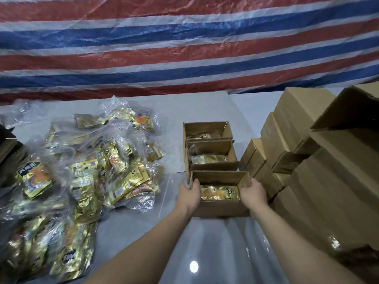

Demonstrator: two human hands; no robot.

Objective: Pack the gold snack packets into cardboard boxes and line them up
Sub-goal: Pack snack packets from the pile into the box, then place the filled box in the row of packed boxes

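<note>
Both hands clasping box sides

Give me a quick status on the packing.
Both hands, left and right, grip nearest open cardboard box, gold packet inside. Two filled boxes lined behind. Nothing blocking.

Red, white and blue striped tarp as backdrop, glossy grey table reflecting light

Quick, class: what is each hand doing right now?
Left hand: grips the left end of the nearest open box.
Right hand: grips that box's right end.
</note>
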